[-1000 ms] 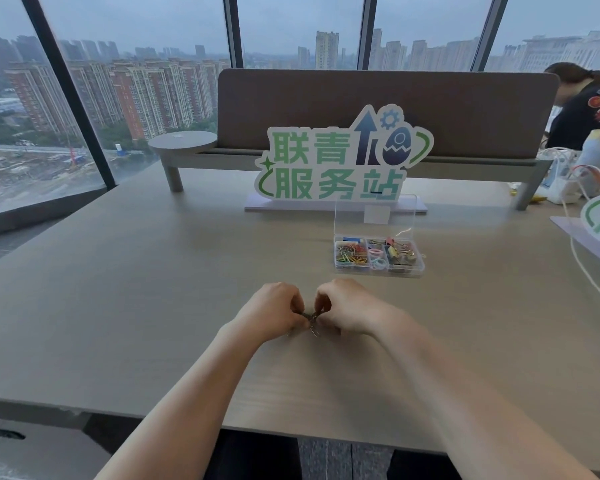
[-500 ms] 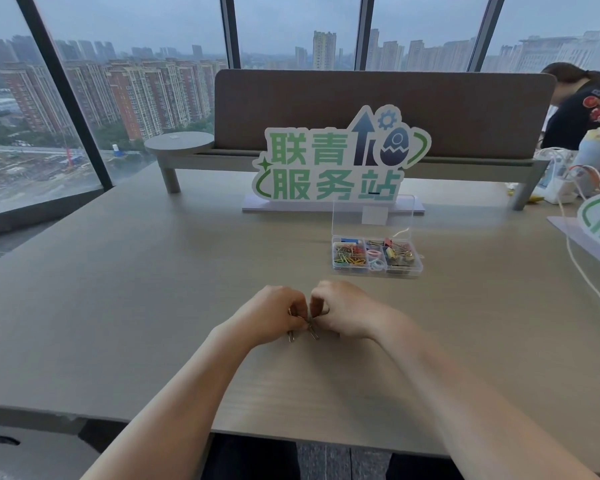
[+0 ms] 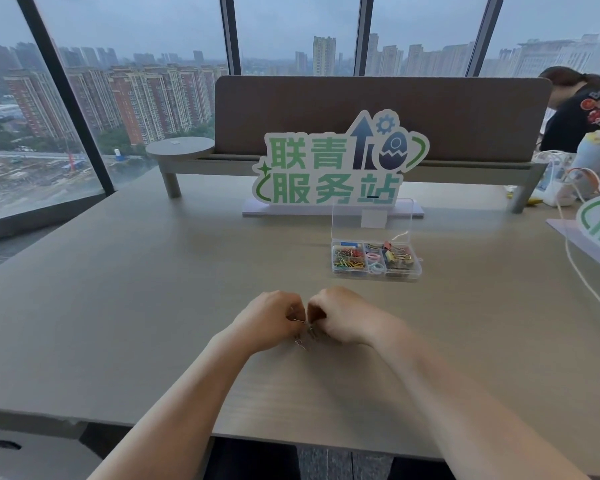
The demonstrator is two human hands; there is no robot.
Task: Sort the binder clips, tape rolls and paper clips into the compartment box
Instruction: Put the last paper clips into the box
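My left hand (image 3: pixel 274 320) and my right hand (image 3: pixel 340 315) rest knuckle to knuckle on the table, both closed around small silver paper clips (image 3: pixel 303 336) that poke out between and below the fingers. Beyond them, to the right, stands the clear compartment box (image 3: pixel 376 273) with its lid (image 3: pixel 371 220) raised. Its left compartment holds coloured paper clips (image 3: pixel 347 260), the middle one pastel tape rolls (image 3: pixel 374 262), the right one binder clips (image 3: pixel 399 256).
A green and white standing sign (image 3: pixel 336 168) is behind the box, in front of a brown desk divider (image 3: pixel 378 112). A white cable (image 3: pixel 584 282) trails down the right side. Another person (image 3: pixel 582 112) sits at the far right. A round shelf end (image 3: pixel 181 148) juts at left.
My hands stay together at the same spot, fingers working the clips. More silver clips now hang below my left hand than a second ago. The box is unchanged.
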